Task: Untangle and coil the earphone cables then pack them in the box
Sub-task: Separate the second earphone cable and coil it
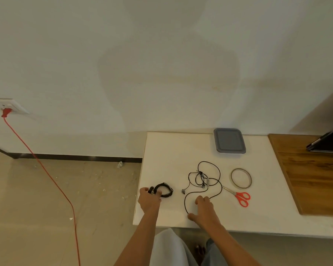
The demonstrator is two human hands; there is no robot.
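White table [161, 150], seen from the head.

- Left hand [149, 198] is at the near left edge, fingers curled round a black coil [166, 190]. The coil lies on the table, wound tight.
- Right hand [202, 210] is down on the table at the near edge, thumb spread left and fingers bent over the near loop of the loose cable [204, 181]. Cannot tell whether it pinches the cable or only rests on it.
- The loose cable sprawls mid-table, knotted at its far part, with an earbud lying at its left.
- Box [229, 141] is grey and sits at the far edge, well apart from both cables.
- Scissors [242, 198] with red handles lie right of the loose cable, blade tips at its edge.
- Tape ring [241, 178] lies just beyond the scissors.
- Wooden board [315, 179] is at far right.
- Red cord [46, 169] runs across the floor to a wall socket [8, 108].
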